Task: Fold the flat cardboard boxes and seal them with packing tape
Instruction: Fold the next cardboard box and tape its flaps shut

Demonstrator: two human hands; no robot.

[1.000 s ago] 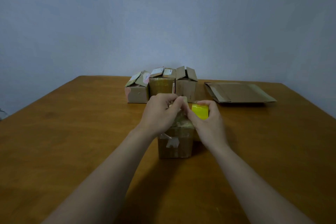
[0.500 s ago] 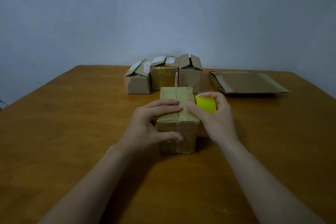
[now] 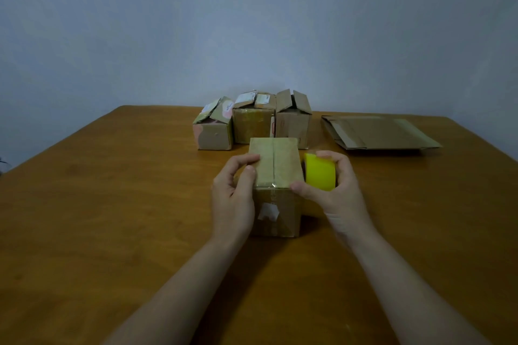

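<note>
A small closed cardboard box [image 3: 276,176] stands in the middle of the wooden table [image 3: 112,204], with clear tape along its top seam. My left hand [image 3: 234,193] grips the box's left side, thumb and fingertips on the top's left edge. My right hand [image 3: 333,190] holds a yellow roll of packing tape [image 3: 319,171] against the box's right side, its thumb touching the box's near top corner.
Three folded boxes [image 3: 253,120] with loose top flaps stand in a row behind the one I hold. A stack of flat cardboard [image 3: 378,131] lies at the back right. A plain wall rises behind the table.
The box was tipped with both hands working at its top; it now stands flat. My left hand slid from the top to the left side, and my right hand drew back with the tape roll.
</note>
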